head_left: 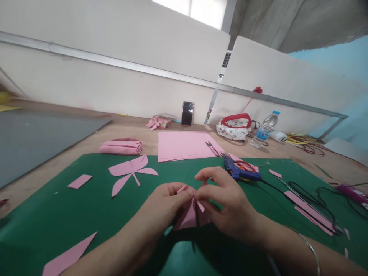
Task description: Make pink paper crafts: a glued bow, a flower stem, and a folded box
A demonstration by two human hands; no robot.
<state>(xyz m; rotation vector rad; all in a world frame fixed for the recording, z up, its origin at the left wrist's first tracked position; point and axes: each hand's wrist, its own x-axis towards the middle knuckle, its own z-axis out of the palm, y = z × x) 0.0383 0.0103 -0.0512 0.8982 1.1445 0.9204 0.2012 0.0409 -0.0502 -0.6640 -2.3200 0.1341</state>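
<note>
At the lower centre of the frame, the left hand [171, 201] and right hand [230, 196] meet at a folded pink piece [186, 219], their fingers hiding much of its upper part. Whether the dark stripe down it is shadow or a gap cannot be told. The piece narrows at the fingertips and spreads toward the frame's bottom edge; its long axis is unclear, though a narrow tab slants down to the right. The left hand pinches it under the thumb; the right grasps its top, one finger raised clear. Below lies a green mat [97, 212]. Left of centre is a petal-shaped cutout [126, 168]; at lower left, a pink scrap [70, 255] is cut off. Beyond the right hand, a blue glue gun [244, 174] points upper left. The frame's right edge crops a purple tool [352, 194].
</note>
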